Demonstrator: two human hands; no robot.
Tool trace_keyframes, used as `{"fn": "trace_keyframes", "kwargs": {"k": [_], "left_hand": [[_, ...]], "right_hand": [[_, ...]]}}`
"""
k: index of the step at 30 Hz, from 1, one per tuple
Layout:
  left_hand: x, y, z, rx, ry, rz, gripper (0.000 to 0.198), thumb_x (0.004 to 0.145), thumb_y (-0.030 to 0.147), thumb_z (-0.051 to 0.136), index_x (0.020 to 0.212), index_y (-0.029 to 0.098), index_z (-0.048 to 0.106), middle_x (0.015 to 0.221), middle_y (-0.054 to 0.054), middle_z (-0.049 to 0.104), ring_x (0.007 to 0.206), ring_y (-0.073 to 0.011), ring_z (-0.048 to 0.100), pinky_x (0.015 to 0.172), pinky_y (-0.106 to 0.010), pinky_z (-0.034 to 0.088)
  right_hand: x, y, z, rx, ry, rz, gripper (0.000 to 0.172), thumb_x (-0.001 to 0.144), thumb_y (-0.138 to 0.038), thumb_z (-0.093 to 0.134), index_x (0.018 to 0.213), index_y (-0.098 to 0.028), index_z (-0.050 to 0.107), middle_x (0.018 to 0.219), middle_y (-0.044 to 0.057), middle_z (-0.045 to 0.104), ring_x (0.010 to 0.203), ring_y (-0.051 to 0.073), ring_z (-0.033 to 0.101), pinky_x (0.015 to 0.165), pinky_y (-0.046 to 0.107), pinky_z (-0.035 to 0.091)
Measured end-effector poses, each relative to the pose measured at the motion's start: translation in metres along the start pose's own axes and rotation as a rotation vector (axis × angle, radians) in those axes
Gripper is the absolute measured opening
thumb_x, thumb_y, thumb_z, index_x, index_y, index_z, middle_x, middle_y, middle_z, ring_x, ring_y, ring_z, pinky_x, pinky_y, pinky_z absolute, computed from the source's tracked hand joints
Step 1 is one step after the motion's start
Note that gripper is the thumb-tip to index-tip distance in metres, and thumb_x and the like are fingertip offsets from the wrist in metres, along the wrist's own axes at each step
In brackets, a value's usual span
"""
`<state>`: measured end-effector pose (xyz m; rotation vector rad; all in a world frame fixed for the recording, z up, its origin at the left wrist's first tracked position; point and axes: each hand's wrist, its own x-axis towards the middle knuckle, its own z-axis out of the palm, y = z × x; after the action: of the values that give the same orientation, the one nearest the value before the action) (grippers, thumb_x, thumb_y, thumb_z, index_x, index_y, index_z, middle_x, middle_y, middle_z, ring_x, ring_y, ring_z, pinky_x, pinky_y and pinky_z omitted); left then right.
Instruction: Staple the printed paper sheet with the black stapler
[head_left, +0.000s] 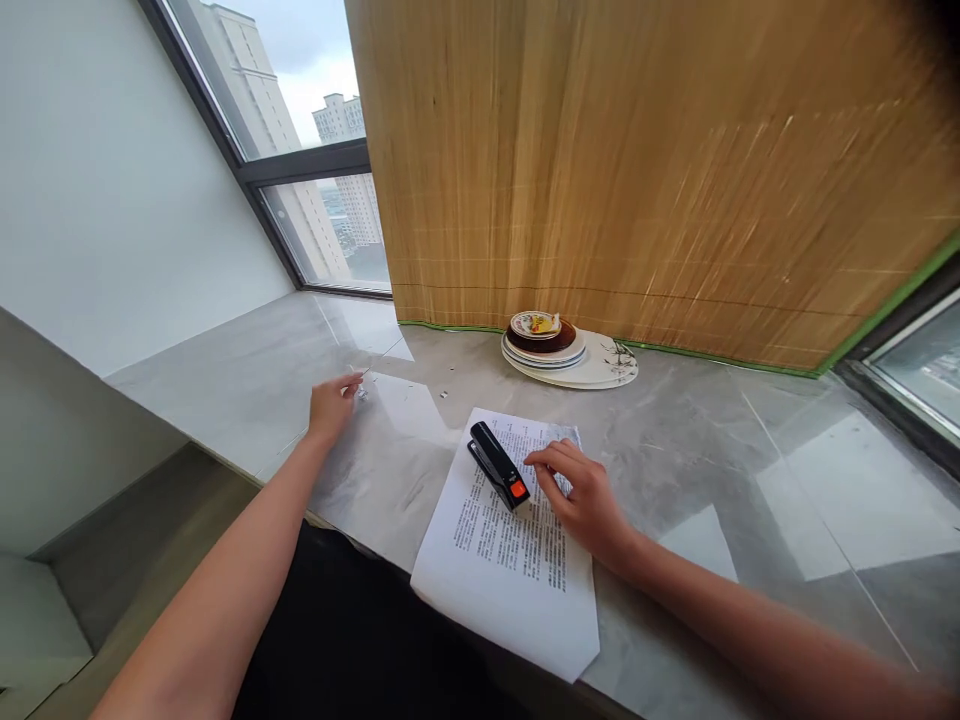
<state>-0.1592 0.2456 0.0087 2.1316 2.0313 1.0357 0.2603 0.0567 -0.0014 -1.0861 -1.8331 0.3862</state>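
My left hand (331,410) is over the counter on the left, thumb and fingers pinched on a small thin silvery piece (366,372). What exactly it is cannot be made out at this size. Just under those fingertips lie some small shiny bits (363,394). A black stapler (495,462) with an orange-red patch on its near end rests at a slant on printed sheets of paper (480,570). To the right of the stapler, my right hand (585,495) hovers over or rests on the paper, fingers bent, thumb apart, holding nothing visible.
Several stacked plates (544,355) and an oval platter (611,365) stand at the back against a bamboo blind (600,180). Small dark and silvery specks (443,394) lie on the grey marbled counter (390,480). A window (322,215) is at the back left.
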Motion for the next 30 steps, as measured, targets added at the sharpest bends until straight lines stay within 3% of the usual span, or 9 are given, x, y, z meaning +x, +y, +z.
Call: {"fn": "trace_keyframes", "kwargs": {"k": [3, 6, 9, 13, 17, 20, 26, 30], "left_hand": [[-0.005, 0.004, -0.014, -0.119, 0.139, -0.092, 0.027, 0.083, 0.033, 0.068, 0.103, 0.017, 0.079, 0.094, -0.007, 0.081, 0.099, -0.0257, 0.076, 0.097, -0.036, 0.054], [-0.008, 0.015, -0.029, -0.118, 0.124, -0.149, 0.024, 0.075, 0.036, 0.076, 0.093, 0.020, 0.079, 0.086, -0.004, 0.081, 0.089, -0.0258, 0.076, 0.088, -0.036, 0.056], [-0.003, 0.035, -0.036, -0.165, -0.030, -0.121, 0.016, 0.082, 0.031, 0.066, 0.088, 0.021, 0.077, 0.082, -0.004, 0.080, 0.087, -0.0247, 0.076, 0.085, -0.035, 0.056], [-0.005, 0.074, -0.025, -0.251, -0.326, 0.087, 0.025, 0.086, 0.021, 0.052, 0.091, 0.022, 0.077, 0.094, -0.004, 0.080, 0.090, -0.0232, 0.075, 0.084, -0.035, 0.056], [-0.032, 0.113, -0.003, -0.337, -0.486, 0.264, 0.038, 0.082, 0.010, 0.044, 0.097, 0.021, 0.077, 0.099, -0.004, 0.079, 0.090, -0.0204, 0.073, 0.082, -0.033, 0.056], [-0.053, 0.130, 0.007, -0.296, -0.577, 0.395, 0.040, 0.079, 0.006, 0.045, 0.097, 0.021, 0.077, 0.103, -0.005, 0.079, 0.094, -0.0211, 0.071, 0.085, -0.034, 0.056], [-0.064, 0.147, 0.002, -0.242, -0.577, 0.442, 0.040, 0.079, 0.003, 0.045, 0.098, 0.019, 0.076, 0.105, -0.007, 0.078, 0.101, -0.0238, 0.071, 0.094, -0.038, 0.055], [-0.063, 0.156, 0.003, -0.354, -0.547, 0.317, 0.042, 0.075, 0.001, 0.042, 0.098, 0.017, 0.073, 0.102, -0.007, 0.077, 0.091, -0.0213, 0.073, 0.088, -0.037, 0.057]], "right_hand": [[-0.001, 0.000, 0.002, -0.003, 0.004, 0.010, 0.019, 0.101, -0.019, 0.050, 0.097, -0.025, 0.068, 0.084, 0.005, 0.068, 0.079, 0.023, 0.060, 0.074, 0.040, 0.047], [-0.001, 0.003, 0.004, -0.002, 0.019, 0.015, 0.018, 0.100, -0.020, 0.052, 0.098, -0.026, 0.068, 0.083, 0.005, 0.069, 0.079, 0.024, 0.062, 0.074, 0.041, 0.048], [0.003, 0.010, 0.005, 0.005, 0.036, 0.019, 0.017, 0.099, -0.021, 0.054, 0.100, -0.028, 0.069, 0.084, 0.005, 0.070, 0.076, 0.024, 0.062, 0.076, 0.042, 0.049], [0.010, 0.017, 0.006, -0.003, 0.061, 0.120, 0.017, 0.098, -0.025, 0.054, 0.095, -0.026, 0.070, 0.082, 0.004, 0.070, 0.068, 0.021, 0.060, 0.071, 0.038, 0.048], [0.019, 0.022, 0.007, 0.000, -0.003, 0.296, 0.021, 0.094, -0.027, 0.052, 0.084, -0.024, 0.070, 0.076, 0.002, 0.069, 0.063, 0.019, 0.060, 0.060, 0.032, 0.044], [0.025, 0.026, 0.007, -0.001, -0.067, 0.352, 0.023, 0.090, -0.026, 0.051, 0.080, -0.022, 0.072, 0.074, 0.001, 0.070, 0.067, 0.019, 0.063, 0.062, 0.030, 0.044], [0.036, 0.035, 0.005, 0.025, -0.164, 0.300, 0.025, 0.085, -0.026, 0.050, 0.080, -0.020, 0.074, 0.077, 0.001, 0.071, 0.072, 0.019, 0.062, 0.071, 0.030, 0.045], [0.037, 0.037, 0.003, 0.072, -0.119, 0.324, 0.026, 0.084, -0.030, 0.052, 0.082, -0.018, 0.075, 0.071, 0.000, 0.066, 0.069, 0.017, 0.057, 0.067, 0.028, 0.043]]}}
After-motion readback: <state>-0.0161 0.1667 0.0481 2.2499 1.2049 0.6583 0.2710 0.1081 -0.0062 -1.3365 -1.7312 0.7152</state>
